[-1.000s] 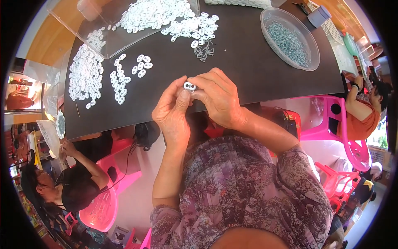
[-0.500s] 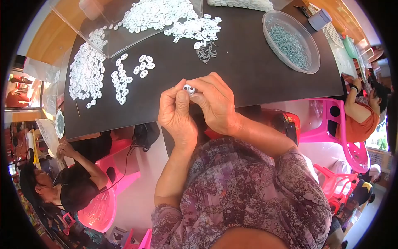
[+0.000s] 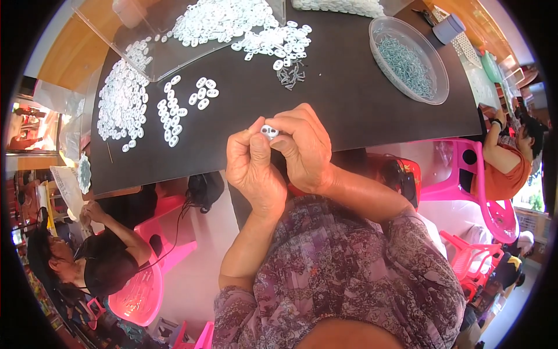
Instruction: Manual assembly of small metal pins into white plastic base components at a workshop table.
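A small white oval plastic piece with two dark holes (image 3: pixel 269 131) is pinched at the fingertips of both hands, just beyond the table's near edge on my side. My left hand (image 3: pixel 254 166) grips it from the left, thumb against its side. From the right, my right hand (image 3: pixel 305 148) closes thumb and forefinger on the same piece. Whether a pin sits in its holes I cannot tell. Beyond the hands lie a small heap of dark grey pins (image 3: pixel 290 75) and a group of loose white pieces (image 3: pixel 203 93).
White pieces form a long pile (image 3: pixel 121 107) at left and a heap (image 3: pixel 224 20) in a clear tray (image 3: pixel 154 77). A round clear dish (image 3: pixel 443 93) holds blue-green pins (image 3: pixel 405 67). People sit left (image 3: pixel 102 262) and right (image 3: pixel 505 154) on pink chairs (image 3: pixel 136 294).
Both hands have shifted slightly right and down, still holding the white piece. It is turned so that its two-holed face shows more fully.
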A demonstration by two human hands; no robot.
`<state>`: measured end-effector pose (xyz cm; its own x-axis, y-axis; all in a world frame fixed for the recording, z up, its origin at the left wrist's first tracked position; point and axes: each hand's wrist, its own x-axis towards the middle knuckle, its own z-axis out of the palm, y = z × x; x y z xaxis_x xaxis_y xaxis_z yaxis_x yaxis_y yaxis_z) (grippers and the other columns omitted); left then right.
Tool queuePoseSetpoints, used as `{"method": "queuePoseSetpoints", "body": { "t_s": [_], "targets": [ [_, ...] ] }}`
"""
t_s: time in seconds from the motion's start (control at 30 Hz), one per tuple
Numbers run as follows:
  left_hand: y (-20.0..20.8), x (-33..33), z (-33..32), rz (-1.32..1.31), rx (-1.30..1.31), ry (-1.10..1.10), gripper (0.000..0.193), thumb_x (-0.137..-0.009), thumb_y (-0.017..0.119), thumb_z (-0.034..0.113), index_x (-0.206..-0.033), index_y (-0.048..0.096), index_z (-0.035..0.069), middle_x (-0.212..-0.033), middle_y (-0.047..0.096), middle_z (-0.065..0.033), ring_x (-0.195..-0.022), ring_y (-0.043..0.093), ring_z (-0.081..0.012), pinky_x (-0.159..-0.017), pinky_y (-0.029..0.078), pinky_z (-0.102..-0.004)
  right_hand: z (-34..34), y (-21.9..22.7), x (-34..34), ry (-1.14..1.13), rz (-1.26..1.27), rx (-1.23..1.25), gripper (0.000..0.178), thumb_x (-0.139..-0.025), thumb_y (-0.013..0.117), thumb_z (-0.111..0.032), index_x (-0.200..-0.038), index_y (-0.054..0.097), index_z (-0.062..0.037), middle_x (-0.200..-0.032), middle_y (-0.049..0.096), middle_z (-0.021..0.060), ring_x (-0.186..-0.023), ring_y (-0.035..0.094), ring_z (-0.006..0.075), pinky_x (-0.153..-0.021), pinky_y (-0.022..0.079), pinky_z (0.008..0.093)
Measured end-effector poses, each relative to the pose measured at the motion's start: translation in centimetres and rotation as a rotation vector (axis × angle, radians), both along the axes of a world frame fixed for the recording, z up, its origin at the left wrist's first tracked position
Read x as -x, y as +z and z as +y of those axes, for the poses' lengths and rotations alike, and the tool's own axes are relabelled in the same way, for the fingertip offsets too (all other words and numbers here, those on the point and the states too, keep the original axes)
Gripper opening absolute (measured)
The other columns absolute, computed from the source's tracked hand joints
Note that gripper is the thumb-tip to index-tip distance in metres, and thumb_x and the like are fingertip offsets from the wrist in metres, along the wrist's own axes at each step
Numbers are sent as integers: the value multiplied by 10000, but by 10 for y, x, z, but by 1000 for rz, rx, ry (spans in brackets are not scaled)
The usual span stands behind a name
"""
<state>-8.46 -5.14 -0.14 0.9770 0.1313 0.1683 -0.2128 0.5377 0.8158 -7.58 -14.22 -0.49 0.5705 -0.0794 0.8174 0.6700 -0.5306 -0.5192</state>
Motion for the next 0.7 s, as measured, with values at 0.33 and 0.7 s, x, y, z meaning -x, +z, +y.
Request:
{"method": "queuePoseSetpoints", "body": {
  "t_s": [0.33, 0.7],
  "targets": [
    [-7, -4, -4, -54, -74, 56, 240, -926, 571, 221, -939, 543, -17, -884, 565, -34, -809, 509, -75, -768, 442, -248, 3, -2, -4, -34, -52, 1, 230, -710, 629, 52, -930, 566, 35, -786, 564, 134, -646, 508, 250, -551, 423, 321],
    [-14, -5, -5, -18, -138, 55, 227, -929, 568, 214, -914, 550, -12, -855, 551, -24, -792, 497, -71, -742, 432, -235, 1, -5, -5, -38, -29, -1, 186, -741, 599, 65, -924, 575, 38, -785, 577, 137, -635, 517, 233, -536, 428, 313]
  ]
}}
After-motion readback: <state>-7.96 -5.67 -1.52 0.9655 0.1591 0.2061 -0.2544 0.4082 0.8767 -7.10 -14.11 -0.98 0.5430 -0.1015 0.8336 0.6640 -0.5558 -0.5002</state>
